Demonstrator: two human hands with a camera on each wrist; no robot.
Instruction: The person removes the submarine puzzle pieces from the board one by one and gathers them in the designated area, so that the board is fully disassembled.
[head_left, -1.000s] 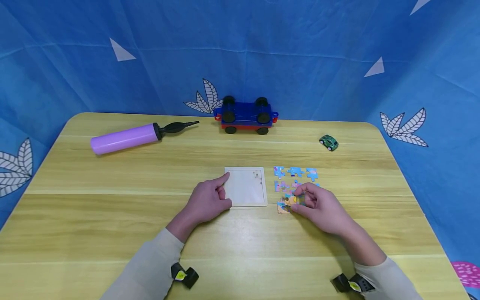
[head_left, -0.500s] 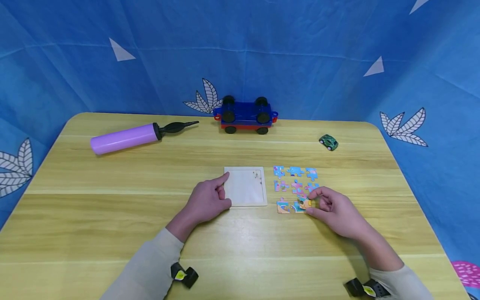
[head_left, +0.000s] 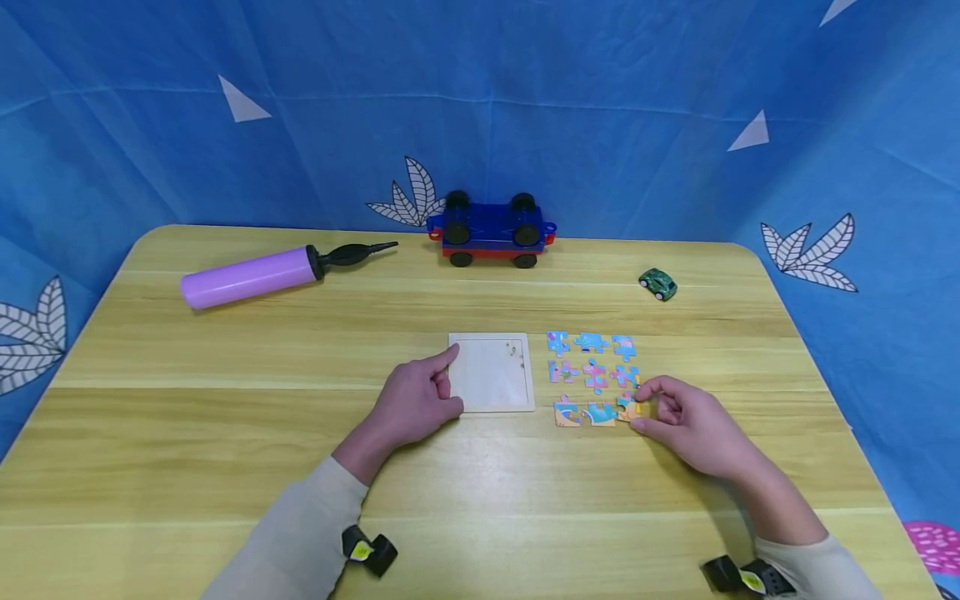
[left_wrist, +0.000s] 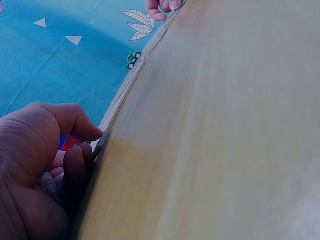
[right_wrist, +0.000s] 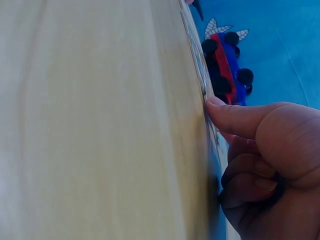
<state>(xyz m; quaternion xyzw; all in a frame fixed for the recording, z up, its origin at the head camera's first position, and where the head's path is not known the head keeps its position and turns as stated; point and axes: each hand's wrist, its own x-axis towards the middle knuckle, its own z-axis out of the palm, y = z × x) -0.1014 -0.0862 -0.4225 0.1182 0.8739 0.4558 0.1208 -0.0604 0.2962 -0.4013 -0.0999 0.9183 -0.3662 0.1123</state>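
Observation:
In the head view my left hand [head_left: 408, 404] holds a white, flat puzzle tray [head_left: 491, 375] at its left edge, one finger near the upper corner and the thumb at the lower one. The left wrist view shows the thumb against the tray's thin edge [left_wrist: 117, 107]. To the right of the tray lie several jigsaw pieces [head_left: 594, 375] in three rows, blue, pink and tan. My right hand [head_left: 693, 425] pinches a tan-and-blue jigsaw piece [head_left: 628, 408] at the right end of the bottom row; the fingers cover part of it.
At the back stands an upturned blue toy wagon [head_left: 491, 225] on a red and black-wheeled one. A purple hand pump [head_left: 251, 277] lies at the back left. A small green toy car [head_left: 657, 284] sits at the back right. A blue cloth [head_left: 600, 100] hangs behind the table.
My right hand has moved right with the pinched jigsaw piece, from above the bottom row to that row's right end. My left hand and the puzzle tray have stayed put.

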